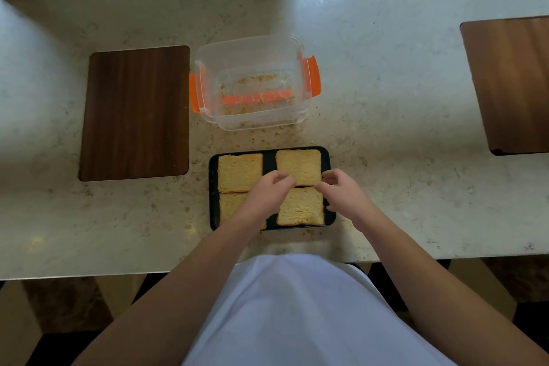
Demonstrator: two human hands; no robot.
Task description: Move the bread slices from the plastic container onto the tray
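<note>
A black tray lies on the marble counter near me with several bread slices on it. The far-right slice has my left hand pinching its near-left corner and my right hand pinching its near-right corner. The far-left slice and the near-right slice lie flat. My left wrist partly hides the near-left slice. Behind the tray stands the clear plastic container with orange clips, holding only crumbs.
A dark wooden board lies left of the container, and another wooden board sits at the far right. Crumbs are scattered between container and tray. The counter's front edge runs just below the tray.
</note>
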